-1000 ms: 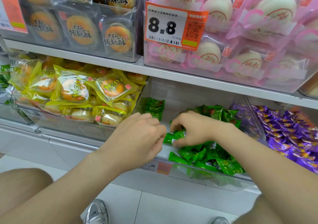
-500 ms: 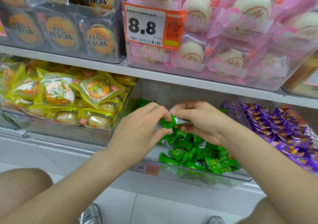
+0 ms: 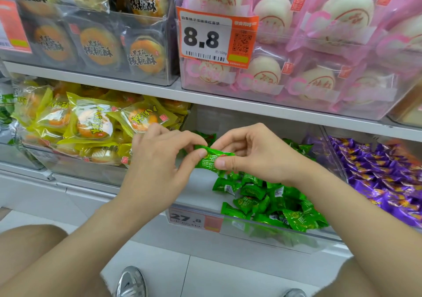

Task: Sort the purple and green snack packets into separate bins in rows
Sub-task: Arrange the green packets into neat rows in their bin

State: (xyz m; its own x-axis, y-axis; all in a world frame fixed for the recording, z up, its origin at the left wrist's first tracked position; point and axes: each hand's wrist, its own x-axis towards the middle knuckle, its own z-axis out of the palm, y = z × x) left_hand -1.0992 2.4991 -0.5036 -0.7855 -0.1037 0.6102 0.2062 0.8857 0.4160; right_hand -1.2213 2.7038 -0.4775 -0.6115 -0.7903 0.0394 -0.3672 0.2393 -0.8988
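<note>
Green snack packet (image 3: 211, 159) hung in the air over its bin, held at both ends. The left hand (image 3: 157, 162) pinched one end between thumb and fingertips, and the right hand (image 3: 258, 157) pinched the other end the same way. Just below, the loose green packets (image 3: 269, 203) lay heaped toward the right side of the clear bin (image 3: 262, 230), which carried a 27.8 price tag (image 3: 194, 219) on its front. Beyond a clear divider to the right, the purple packets (image 3: 383, 182) filled the neighbouring bin. To the left sat yellow-wrapped pastries (image 3: 91, 123). On the shelf above stood pink-wrapped buns (image 3: 319, 45) behind an orange 8.8 tag (image 3: 217, 38). A grey shoe (image 3: 131, 283) rested on the pale tiles below.
</note>
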